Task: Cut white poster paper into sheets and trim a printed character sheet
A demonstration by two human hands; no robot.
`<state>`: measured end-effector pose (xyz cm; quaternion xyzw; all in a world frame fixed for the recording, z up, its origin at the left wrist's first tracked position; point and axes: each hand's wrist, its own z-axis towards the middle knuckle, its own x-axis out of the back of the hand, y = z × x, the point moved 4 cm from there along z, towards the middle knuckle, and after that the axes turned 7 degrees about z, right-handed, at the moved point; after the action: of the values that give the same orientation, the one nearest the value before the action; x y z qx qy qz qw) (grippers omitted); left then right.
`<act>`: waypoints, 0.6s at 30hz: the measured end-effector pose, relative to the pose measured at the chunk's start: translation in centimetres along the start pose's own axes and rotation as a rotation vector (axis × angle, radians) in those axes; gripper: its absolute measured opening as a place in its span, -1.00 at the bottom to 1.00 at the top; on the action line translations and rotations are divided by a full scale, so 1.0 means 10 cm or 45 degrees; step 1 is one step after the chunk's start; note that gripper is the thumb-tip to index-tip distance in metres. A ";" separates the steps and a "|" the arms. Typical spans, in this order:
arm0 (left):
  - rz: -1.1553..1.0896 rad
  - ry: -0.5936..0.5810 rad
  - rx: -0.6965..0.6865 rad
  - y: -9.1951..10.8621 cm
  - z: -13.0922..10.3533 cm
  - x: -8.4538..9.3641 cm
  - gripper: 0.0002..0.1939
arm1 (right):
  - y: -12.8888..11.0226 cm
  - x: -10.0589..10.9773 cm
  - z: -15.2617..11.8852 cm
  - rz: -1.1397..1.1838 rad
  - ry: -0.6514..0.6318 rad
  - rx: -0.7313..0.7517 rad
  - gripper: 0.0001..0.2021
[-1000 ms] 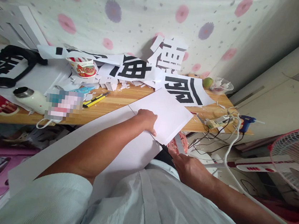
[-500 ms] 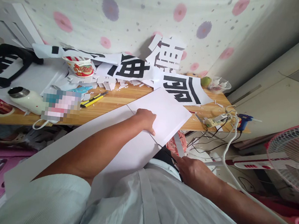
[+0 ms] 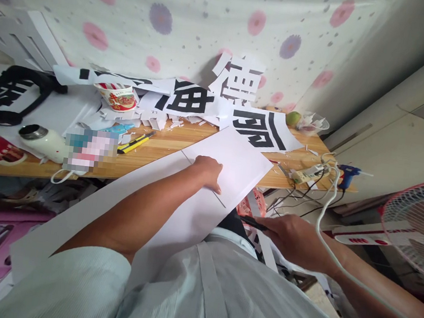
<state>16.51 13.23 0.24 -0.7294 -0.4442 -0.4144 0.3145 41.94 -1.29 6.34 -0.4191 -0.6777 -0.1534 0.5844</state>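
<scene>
1. Here's the big one: the white board (image 3: 240, 165) lies over the front of the table (image 3: 176, 137), much of it hanging toward the lap. Little seems to support that overhang, so a knock could tip or swing it.

2. The white cable (image 3: 325, 205) crosses in front of the right forearm; touching or not, I can't tell. A wide sweep of the arm could snag it.

3. Left hand (image 3: 208, 173) on the board: fingers loosely bent, thumb spread, pressing from above and gripping nothing. Ease that pressure and the board may skid.

4. Right hand (image 3: 287, 236), off the near edge, is closed round a slim black tool (image 3: 253, 222). The tip sits close to the clothing; if it's sharp, a slip could nick cloth or leg.

5. Smallest of all, the thin dark line (image 3: 220, 201) runs right by the left thumb. Any blade following it could catch that thumb!
</scene>
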 end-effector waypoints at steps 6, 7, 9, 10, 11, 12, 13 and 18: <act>0.023 -0.014 -0.067 -0.08 0.08 0.03 -0.04 | -0.13 0.00 0.34 0.544 0.102 0.094 -0.53; 0.014 -0.014 -0.082 -0.10 0.09 0.05 -0.10 | -0.16 -0.10 0.42 0.544 0.142 0.107 -0.53; -0.012 -0.018 -0.091 -0.14 0.12 0.11 -0.19 | -0.23 -0.30 0.59 0.481 0.258 0.150 -0.52; -0.023 -0.021 -0.086 -0.16 0.13 0.14 -0.21 | -0.26 -0.41 0.70 0.423 0.309 0.150 -0.51; -0.029 -0.023 -0.074 -0.17 0.14 0.16 -0.21 | -0.29 -0.51 0.81 0.380 0.363 0.131 -0.50; -0.031 -0.023 -0.058 -0.18 0.15 0.19 -0.19 | -0.33 -0.59 0.94 0.352 0.382 0.128 -0.49; -0.035 -0.027 -0.042 -0.17 0.16 0.20 -0.17 | -0.36 -0.66 1.08 0.333 0.396 0.118 -0.47; -0.133 -0.122 0.068 -0.09 0.24 0.18 -0.12 | -0.53 -0.69 1.84 0.325 0.451 0.132 -0.48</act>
<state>16.92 16.26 0.84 -0.7155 -0.5071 -0.3829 0.2903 25.52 5.73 -3.47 -0.4372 -0.5130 -0.1144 0.7298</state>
